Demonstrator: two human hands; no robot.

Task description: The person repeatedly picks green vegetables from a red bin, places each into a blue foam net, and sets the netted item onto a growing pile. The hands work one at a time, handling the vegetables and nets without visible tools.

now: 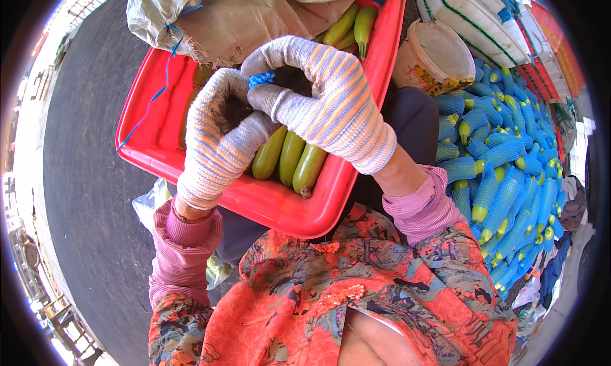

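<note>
Both hands wear striped knit gloves and meet above a red plastic tub (296, 218). My right hand (329, 99) pinches a small bunched piece of blue foam-like netting (261, 79) between its thumb and fingertips. My left hand (217, 137) is curled, with its fingertips against the right fingertips at the netting; whether it grips the netting is hidden. Below the hands, several green zucchini (291, 158) lie side by side in the tub. More zucchini (341, 27) lie at its far right end.
A woven sack (229, 22) lies across the tub's far side, with a loose blue string (152, 99). To the right are a white bucket (439, 51), foam boxes (477, 22) and a large heap of zucchini in blue net sleeves (501, 161). Dark floor (90, 175) lies left.
</note>
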